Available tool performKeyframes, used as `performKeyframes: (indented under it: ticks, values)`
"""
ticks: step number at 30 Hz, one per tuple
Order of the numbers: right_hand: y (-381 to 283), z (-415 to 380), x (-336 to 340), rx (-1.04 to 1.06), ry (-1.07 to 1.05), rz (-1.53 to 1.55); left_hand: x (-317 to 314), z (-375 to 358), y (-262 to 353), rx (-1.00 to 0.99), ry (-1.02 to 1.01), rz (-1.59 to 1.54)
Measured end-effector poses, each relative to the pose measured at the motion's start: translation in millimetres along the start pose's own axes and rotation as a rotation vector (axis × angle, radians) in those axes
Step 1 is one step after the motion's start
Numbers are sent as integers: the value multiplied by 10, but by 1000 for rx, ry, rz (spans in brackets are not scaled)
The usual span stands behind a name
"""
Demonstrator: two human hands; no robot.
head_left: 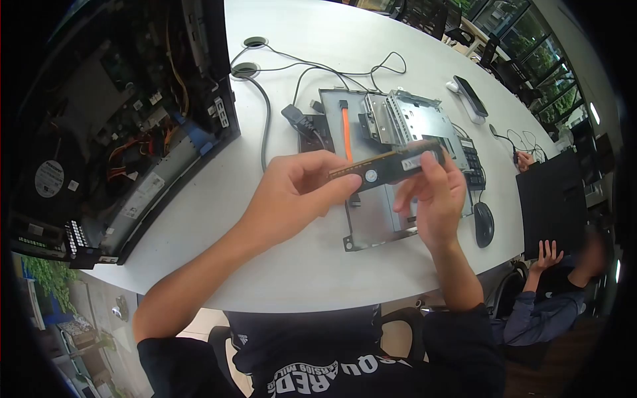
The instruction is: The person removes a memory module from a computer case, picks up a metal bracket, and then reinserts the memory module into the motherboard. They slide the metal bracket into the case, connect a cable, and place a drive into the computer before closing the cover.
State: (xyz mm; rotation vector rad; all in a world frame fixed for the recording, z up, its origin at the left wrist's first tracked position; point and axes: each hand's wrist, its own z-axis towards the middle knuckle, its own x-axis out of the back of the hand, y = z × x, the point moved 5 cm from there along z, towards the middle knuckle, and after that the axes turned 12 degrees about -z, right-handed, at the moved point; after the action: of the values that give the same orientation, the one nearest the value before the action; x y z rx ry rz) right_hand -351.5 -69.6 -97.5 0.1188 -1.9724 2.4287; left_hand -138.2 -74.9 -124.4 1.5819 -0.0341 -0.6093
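A black RAM stick [390, 171] with a gold contact edge, a round sticker and a white label is held up between my two hands. My left hand [295, 186] pinches its left end between thumb and fingers. At the opposite end, the thumb and fingers of my right hand [434, 199] grip it near the white label. Beneath the hands lies a flat metal computer panel [371, 232], carrying a silver drive cage [418, 116] and an orange SATA cable [346, 132]. My right hand hides part of the panel.
An opened computer case [199, 149] with loose wires stands at the left. To the right are a keyboard [473, 166], a mouse [484, 224] and a phone [470, 96]. Black cables [267, 109] cross the white table. A person at far right holds a dark panel [552, 199].
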Motion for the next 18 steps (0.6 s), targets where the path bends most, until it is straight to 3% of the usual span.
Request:
performKeyframes:
  ticks: [9, 18]
  values:
    - [-15, 13, 99, 90, 18, -317, 85, -16, 29, 2, 171, -89]
    - [0, 17, 50, 69, -7, -282, 174, 29, 31, 19, 261, -52]
